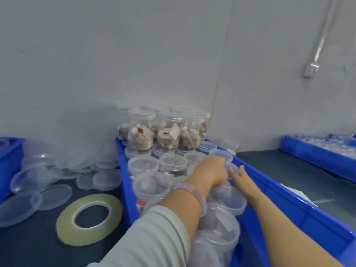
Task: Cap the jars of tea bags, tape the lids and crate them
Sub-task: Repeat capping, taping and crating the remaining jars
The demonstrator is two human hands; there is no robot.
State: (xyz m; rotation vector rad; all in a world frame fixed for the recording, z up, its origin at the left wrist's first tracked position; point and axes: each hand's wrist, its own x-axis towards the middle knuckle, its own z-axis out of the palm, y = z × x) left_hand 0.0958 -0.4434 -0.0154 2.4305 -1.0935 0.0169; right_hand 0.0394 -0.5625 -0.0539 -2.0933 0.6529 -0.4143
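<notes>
Clear plastic makes up the jar (230,170) being handled, which stands among its fellows against the right wall of the long blue crate (279,197), about midway along it. Only a sliver of its lid is seen between the two hands. The left hand (211,170) is laid over its top with the fingers curled down around the lid rim; whether they are pressed tight cannot be told, as the fingertips are hidden. The right hand (240,178) is set against the jar's near right side, fingers straight and close together, thumb raised apart.

Such a jar is judged light, being thin-walled and filled only with tea bags, stiff enough to keep its shape yet smooth and apt to slip or to dent if squeezed mid-wall. It is best taken at the lid rim or the shoulder just under it, where the wall is stiffest.

Around it, capped jars are packed upright in rows, and at the far end a second tier of jars (154,132) is stacked on them. Outside the crate to the left, a roll of tape (65,224) lies flat on the dark table, with loose clear lids (54,182) heaped beyond it.
</notes>
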